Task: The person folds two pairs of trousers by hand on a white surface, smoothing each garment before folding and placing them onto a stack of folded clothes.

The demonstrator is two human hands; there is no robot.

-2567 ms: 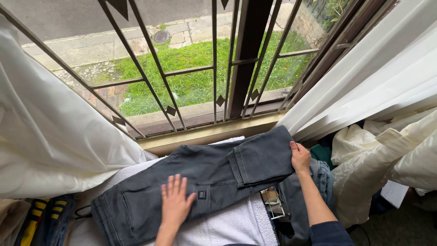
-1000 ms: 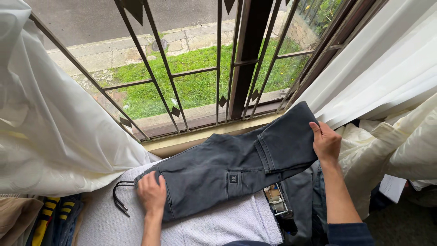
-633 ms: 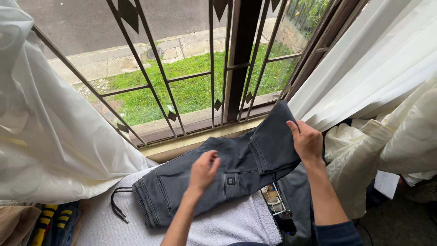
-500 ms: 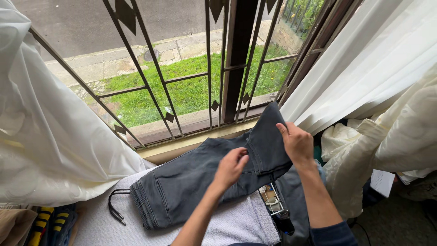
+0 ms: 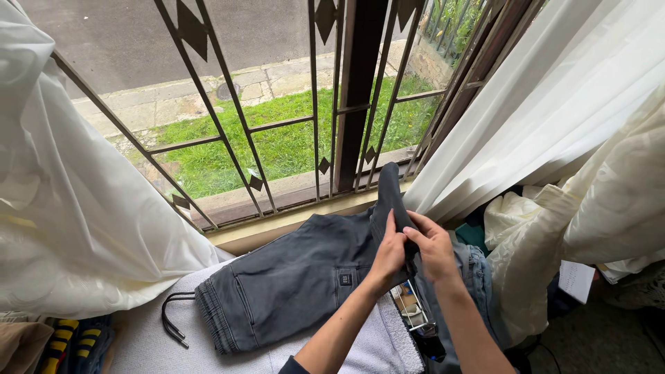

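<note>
The dark grey trousers (image 5: pixel 298 277) lie folded on a white towel (image 5: pixel 377 346) that covers the surface below the window sill (image 5: pixel 291 220); all positions that follow are given relative to the trousers. Their elastic waistband sits at the near left end, and a black drawstring (image 5: pixel 172 324) trails off that end onto the towel. At the far right end, one part of the trousers is lifted upright in front of the sill. The left hand (image 5: pixel 389 251) is closed on this raised part from the left side, fingers pressed against the fabric. The right hand (image 5: pixel 433 246) grips the same raised part from the right side, fingers curled around its edge, so both hands hold the trousers close together. Behind the trousers stands the sill, and behind that a window with dark metal bars (image 5: pixel 235 118); grass and pavement show beyond. A white curtain (image 5: pixel 76 208) hangs to the left and bulges close to the waistband end. A second white curtain (image 5: pixel 554 118) hangs to the right, directly behind the raised part. To the right of the trousers, below the right forearm, lies a pair of blue jeans (image 5: pixel 474 270), with a heap of cream fabric (image 5: pixel 540 249) farther right. A striped yellow and dark item (image 5: pixel 66 339) lies at the near left, well apart from the trousers.
</note>
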